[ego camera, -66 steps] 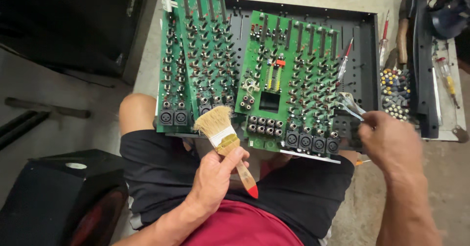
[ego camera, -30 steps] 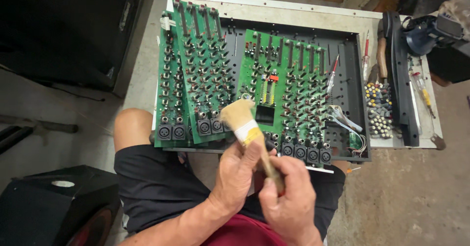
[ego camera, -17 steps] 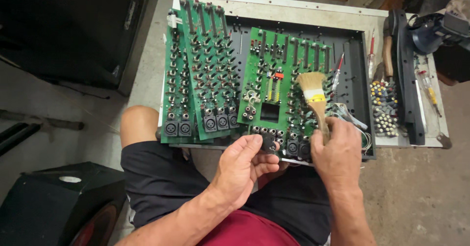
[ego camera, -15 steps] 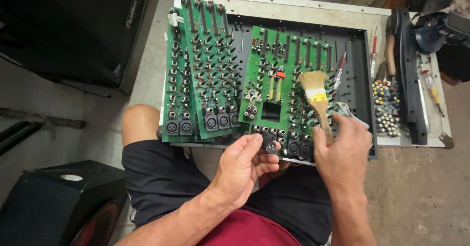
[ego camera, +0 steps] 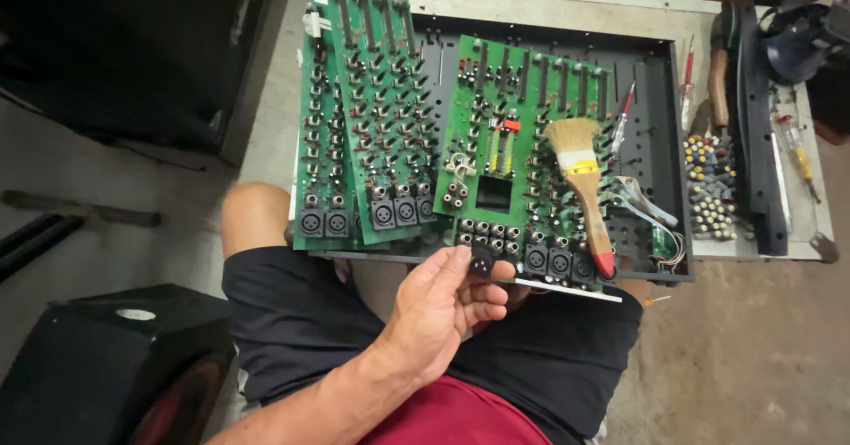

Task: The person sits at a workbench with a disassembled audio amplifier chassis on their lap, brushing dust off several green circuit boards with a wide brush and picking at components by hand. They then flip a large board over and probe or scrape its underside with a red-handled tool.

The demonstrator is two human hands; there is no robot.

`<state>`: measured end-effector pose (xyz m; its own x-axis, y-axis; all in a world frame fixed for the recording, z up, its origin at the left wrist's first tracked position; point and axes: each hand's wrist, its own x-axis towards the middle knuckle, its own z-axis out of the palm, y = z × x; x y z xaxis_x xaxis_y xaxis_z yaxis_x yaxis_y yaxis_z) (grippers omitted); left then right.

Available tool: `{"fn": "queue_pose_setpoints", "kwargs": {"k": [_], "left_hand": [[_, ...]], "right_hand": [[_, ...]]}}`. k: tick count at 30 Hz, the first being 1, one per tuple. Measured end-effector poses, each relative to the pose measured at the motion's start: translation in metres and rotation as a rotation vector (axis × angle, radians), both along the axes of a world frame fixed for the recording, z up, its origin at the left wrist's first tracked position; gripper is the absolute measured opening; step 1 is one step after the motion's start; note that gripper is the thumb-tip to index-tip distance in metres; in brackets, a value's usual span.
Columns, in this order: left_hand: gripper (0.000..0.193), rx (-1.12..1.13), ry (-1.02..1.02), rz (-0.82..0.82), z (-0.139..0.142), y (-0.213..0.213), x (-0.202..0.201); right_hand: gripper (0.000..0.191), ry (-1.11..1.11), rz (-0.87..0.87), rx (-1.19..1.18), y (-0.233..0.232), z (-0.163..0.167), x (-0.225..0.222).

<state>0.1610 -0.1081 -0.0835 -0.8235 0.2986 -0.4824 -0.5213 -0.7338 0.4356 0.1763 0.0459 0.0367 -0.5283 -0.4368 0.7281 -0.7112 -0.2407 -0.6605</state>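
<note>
Left hand (ego camera: 443,308) grip pinches a small black part (ego camera: 482,263) — maybe a connector — above concrete floor (ego camera: 753,365).

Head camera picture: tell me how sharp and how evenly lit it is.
Head view: sharp and evenly lit across the green circuit boards and the paintbrush; the left hand is crisp, with no motion blur; the black speaker box sits in dim shade; no strong glare.

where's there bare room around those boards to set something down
Bare room: the dark chassis floor between the right green circuit board and the chassis's right wall, and the pale top rim. Crowded: the boards themselves, with the paintbrush on one, and the right ledge of knobs and screwdrivers.
</note>
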Motion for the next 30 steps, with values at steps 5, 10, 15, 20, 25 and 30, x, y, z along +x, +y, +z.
{"fn": "queue_pose_setpoints", "kwargs": {"k": [5, 10, 15, 20, 25, 30], "left_hand": [[0.030, -0.020, -0.017, -0.016, -0.006, -0.005, 0.007], [0.035, -0.084, -0.023, -0.115, -0.008, -0.009, 0.013], [0.038, -0.078, -0.134, -0.172, -0.014, -0.001, 0.020], [0.037, -0.117, -0.237, -0.202, -0.022, 0.012, 0.023], [0.037, -0.144, -0.262, -0.225, -0.030, 0.014, 0.024], [0.037, -0.111, -0.253, -0.227, -0.039, 0.014, 0.024]], "right_hand": [[0.040, 0.058, -0.191, 0.016, 0.002, -0.003, 0.014], [0.042, -0.061, -0.667, 0.265, 0.008, -0.009, 0.020], [0.043, -0.259, -0.803, 0.515, -0.004, -0.067, 0.022], [0.048, -0.145, -0.861, 0.544, -0.007, -0.108, 0.027], [0.047, -0.047, -0.939, 0.564, -0.008, -0.127, 0.029], [0.047, -0.194, -0.946, 0.549, -0.010, -0.135, 0.030]]}}
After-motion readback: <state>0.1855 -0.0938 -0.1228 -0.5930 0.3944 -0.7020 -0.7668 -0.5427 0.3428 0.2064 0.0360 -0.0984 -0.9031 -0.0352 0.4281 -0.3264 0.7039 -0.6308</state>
